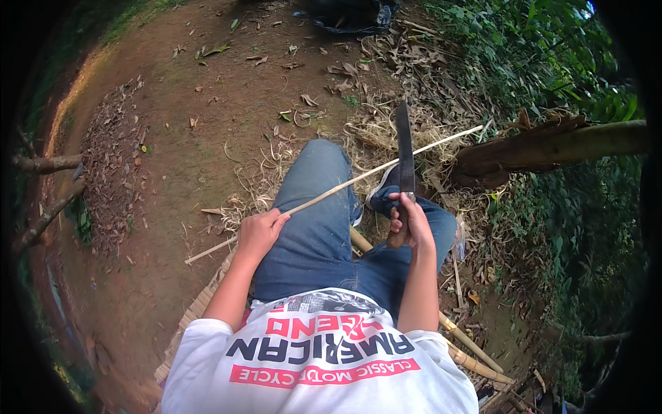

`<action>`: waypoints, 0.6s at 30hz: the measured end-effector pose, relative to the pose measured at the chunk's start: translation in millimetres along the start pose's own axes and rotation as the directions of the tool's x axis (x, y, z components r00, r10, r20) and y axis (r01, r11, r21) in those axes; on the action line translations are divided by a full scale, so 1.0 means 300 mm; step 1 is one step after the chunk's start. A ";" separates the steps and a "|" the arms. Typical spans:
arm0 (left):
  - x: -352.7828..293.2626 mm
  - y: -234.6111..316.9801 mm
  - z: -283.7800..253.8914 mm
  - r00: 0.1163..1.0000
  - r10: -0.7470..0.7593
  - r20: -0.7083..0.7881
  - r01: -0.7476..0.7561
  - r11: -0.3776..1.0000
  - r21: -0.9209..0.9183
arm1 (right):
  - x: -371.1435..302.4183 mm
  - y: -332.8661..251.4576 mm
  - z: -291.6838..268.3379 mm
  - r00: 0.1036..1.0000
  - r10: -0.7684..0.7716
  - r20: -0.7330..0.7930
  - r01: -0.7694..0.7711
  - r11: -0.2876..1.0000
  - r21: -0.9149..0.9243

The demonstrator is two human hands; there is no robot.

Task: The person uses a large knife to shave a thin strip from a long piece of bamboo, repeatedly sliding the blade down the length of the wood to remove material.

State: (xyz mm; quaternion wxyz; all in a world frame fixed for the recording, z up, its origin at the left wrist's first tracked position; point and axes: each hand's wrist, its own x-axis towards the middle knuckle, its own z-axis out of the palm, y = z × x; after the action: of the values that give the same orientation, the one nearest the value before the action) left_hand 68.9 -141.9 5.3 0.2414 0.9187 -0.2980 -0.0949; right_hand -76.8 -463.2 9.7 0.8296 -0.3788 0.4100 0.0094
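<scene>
My left hand [259, 232] is closed around a long, thin, pale strip of bamboo [372, 170], near its lower left end. The strip slants across my left thigh, its far end rising to the right over the dry shavings. In my right hand [412, 219] is a machete [405, 148], gripped by its wooden handle above my right knee. Its dark, broad blade points away from me and crosses the strip in this view; I cannot tell whether the two touch.
Curly shavings and dry leaves [407, 76] litter the ground ahead. A thick plant trunk [552, 146] stands at the right, beside green bushes [538, 48]. Bamboo poles [476, 355] lie by my right hip. A black plastic bag [355, 17] sits at the far edge. Branches [45, 221] stick in from the left.
</scene>
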 end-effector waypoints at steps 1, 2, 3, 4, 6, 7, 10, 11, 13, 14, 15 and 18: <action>-0.004 0.001 -0.006 0.999 0.023 -0.027 -0.022 0.999 0.035 | 0.007 0.012 -0.008 0.998 -0.015 -0.059 0.013 0.999 -0.034; -0.005 0.004 -0.016 0.995 0.072 -0.067 -0.070 0.997 0.032 | 0.021 0.039 -0.022 0.993 -0.031 -0.118 0.023 0.997 -0.070; -0.010 0.000 -0.034 0.987 0.117 -0.105 -0.114 0.993 0.038 | 0.027 0.058 -0.025 0.985 -0.045 -0.169 0.028 0.994 -0.103; -0.015 -0.008 -0.045 0.976 0.162 -0.144 -0.157 0.987 0.045 | 0.026 0.065 -0.037 0.977 -0.095 -0.189 0.056 0.978 -0.201; -0.031 -0.032 -0.059 0.965 0.192 -0.176 -0.182 0.981 0.069 | 0.021 0.075 -0.048 0.958 -0.194 -0.212 0.100 0.917 -0.385; -0.042 -0.035 -0.075 0.969 0.175 -0.173 -0.165 0.984 0.071 | 0.018 0.080 -0.046 0.947 -0.236 -0.217 0.134 0.907 -0.398; -0.107 -0.086 -0.105 0.979 0.106 -0.176 -0.093 0.992 0.080 | 0.021 0.079 -0.038 0.918 -0.329 -0.222 0.204 0.872 -0.446; -0.127 -0.104 -0.110 0.980 0.083 -0.178 -0.069 0.994 0.082 | 0.028 0.074 -0.037 0.906 -0.362 -0.220 0.230 0.857 -0.462; -0.161 -0.109 -0.129 0.990 0.046 -0.132 -0.034 0.995 0.093 | 0.046 0.063 -0.033 0.896 -0.383 -0.222 0.250 0.851 -0.462; -0.165 -0.112 -0.137 0.994 0.027 -0.108 -0.016 0.995 0.099 | 0.058 0.060 -0.029 0.891 -0.394 -0.223 0.260 0.848 -0.462; -0.162 -0.108 -0.135 0.997 0.001 -0.082 0.008 0.993 0.119 | 0.077 0.054 -0.024 0.887 -0.401 -0.228 0.260 0.844 -0.470; -0.151 -0.092 -0.122 0.996 -0.087 0.010 0.084 0.984 0.156 | 0.122 0.058 -0.020 0.868 -0.443 -0.223 0.288 0.816 -0.501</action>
State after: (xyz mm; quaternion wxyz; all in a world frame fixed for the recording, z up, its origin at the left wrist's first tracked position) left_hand 58.0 -81.2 24.5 0.1622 0.9458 -0.2668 -0.0896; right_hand -62.1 -465.4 -28.4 0.6235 -0.6296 0.4475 -0.1208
